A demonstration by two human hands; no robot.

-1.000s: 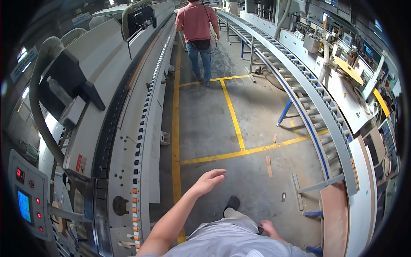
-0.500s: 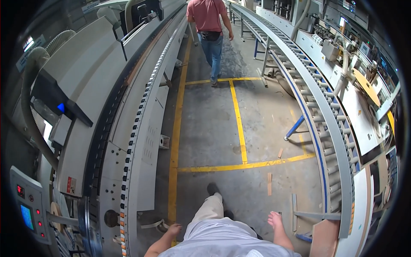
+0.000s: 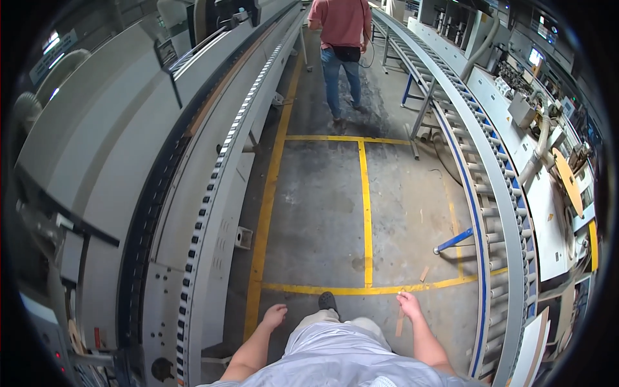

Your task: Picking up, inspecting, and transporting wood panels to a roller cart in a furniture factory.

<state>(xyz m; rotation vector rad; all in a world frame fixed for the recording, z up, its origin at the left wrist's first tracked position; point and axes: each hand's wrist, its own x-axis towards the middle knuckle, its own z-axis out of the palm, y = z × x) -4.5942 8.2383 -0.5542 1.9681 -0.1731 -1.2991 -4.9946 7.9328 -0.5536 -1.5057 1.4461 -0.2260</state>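
My left hand (image 3: 275,316) hangs in front of my body at the left, its fingers loosely curled with nothing visible in them. Nearest to it are the yellow floor line and the long white machine (image 3: 219,264) on that side. On the right, my right hand (image 3: 408,304) is held out above the floor, fingers folded in, and no object shows in it. Below it lies a thin tan strip (image 3: 399,324). Neither hand touches anything. One dark shoe (image 3: 327,300) of mine shows between the hands.
Ahead, a person (image 3: 340,55) in a red shirt and jeans has their back to me. A roller conveyor (image 3: 495,226) curves along the right, with a blue leg (image 3: 453,241) jutting into the aisle. Yellow lines (image 3: 367,219) mark the grey floor. A wood scrap (image 3: 424,273) lies near the conveyor.
I have moved forward along the aisle; the floor lines and machines have shifted nearer. Both hands have risen ahead of my body, and the right hand's fingers have curled in. The person ahead has stepped on.
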